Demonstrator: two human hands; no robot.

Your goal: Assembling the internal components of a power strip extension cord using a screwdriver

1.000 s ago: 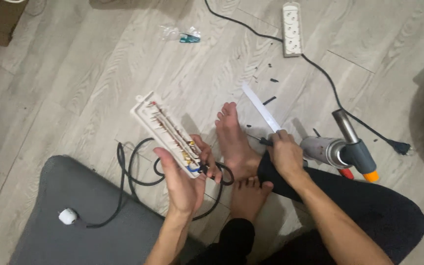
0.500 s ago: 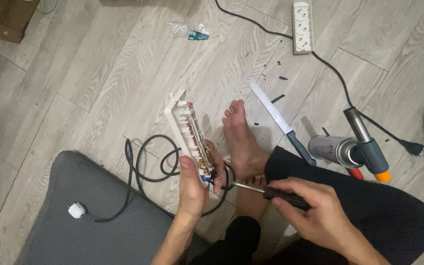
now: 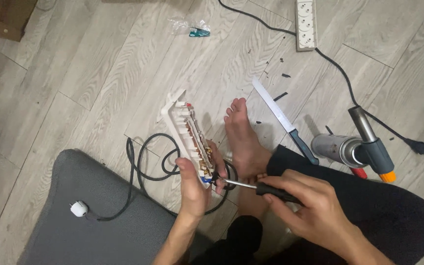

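Note:
My left hand (image 3: 193, 189) grips the near end of an opened white power strip (image 3: 187, 132), held tilted above the floor with its brass contacts showing. Its black cable (image 3: 143, 167) loops down to a white plug (image 3: 79, 209) lying on a grey cushion (image 3: 89, 216). My right hand (image 3: 310, 206) holds a black-handled screwdriver (image 3: 258, 187), its metal tip touching the strip's near end by my left fingers. My bare foot (image 3: 241, 132) rests on the floor just behind the strip.
A kitchen knife (image 3: 283, 120) lies on the wooden floor right of my foot. A gas torch canister (image 3: 354, 147) lies further right. A second white power strip (image 3: 305, 22) with black cord sits at the top. A small plastic bag (image 3: 190, 27) lies at top centre.
My right hand left the knife area and came in with the screwdriver to the strip's near end. My left hand raised and turned the strip more upright.

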